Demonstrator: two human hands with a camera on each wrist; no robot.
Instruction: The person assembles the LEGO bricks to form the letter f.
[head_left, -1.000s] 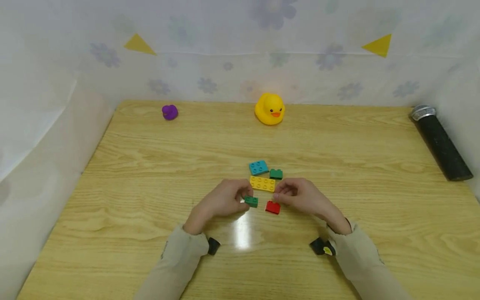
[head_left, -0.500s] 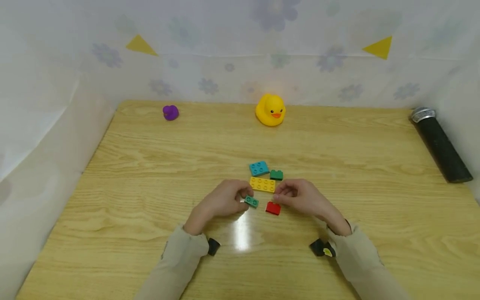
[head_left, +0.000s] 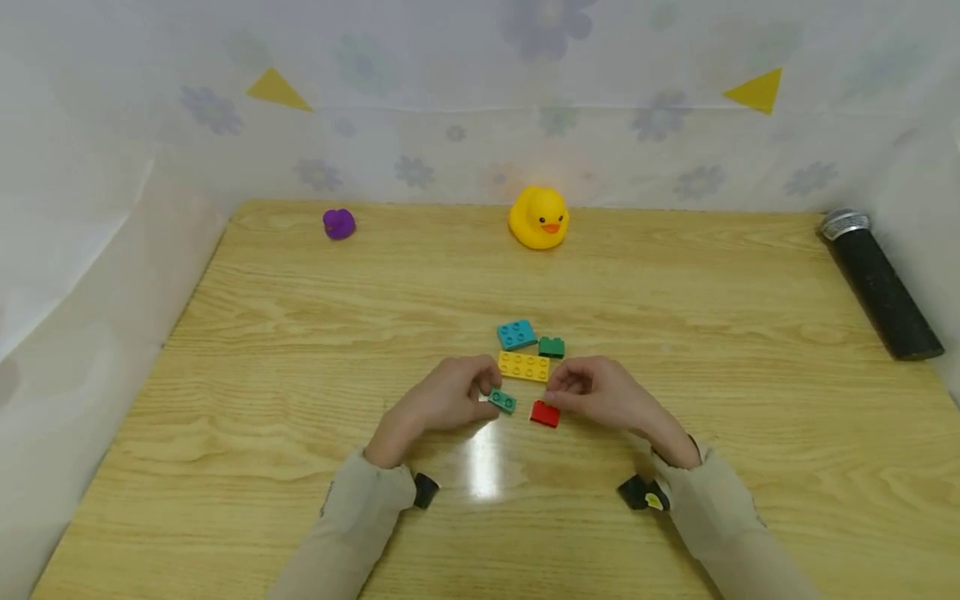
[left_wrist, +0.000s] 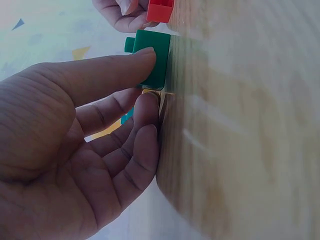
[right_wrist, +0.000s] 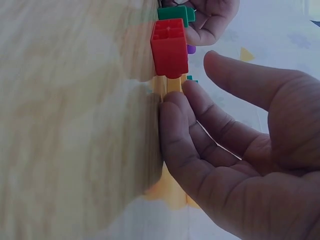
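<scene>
My left hand [head_left: 444, 398] pinches a small green toy brick [head_left: 502, 402] between thumb and index finger, low at the table, studs facing up in the head view. The left wrist view shows the thumb lying on the near face of this brick [left_wrist: 154, 60]. My right hand [head_left: 603, 393] rests beside a red toy brick [head_left: 544, 414], fingers loosely bent; its thumb [right_wrist: 225, 70] stands apart from the brick [right_wrist: 170, 50]. Whether the index fingertip touches the red one, I cannot tell. In the right wrist view the red brick's hollow underside shows on top.
A yellow brick [head_left: 523, 367], a blue brick [head_left: 517, 334] and another green brick [head_left: 552, 347] lie just beyond both hands. Farther back stand a yellow rubber duck [head_left: 539, 218] and a small purple duck [head_left: 339, 224]. A black microphone [head_left: 881, 287] lies along the right side.
The left hand has turned the green brick, so its studs now face up instead of away. The left index finger has shifted slightly. The right hand stays nearly still by the red brick.
</scene>
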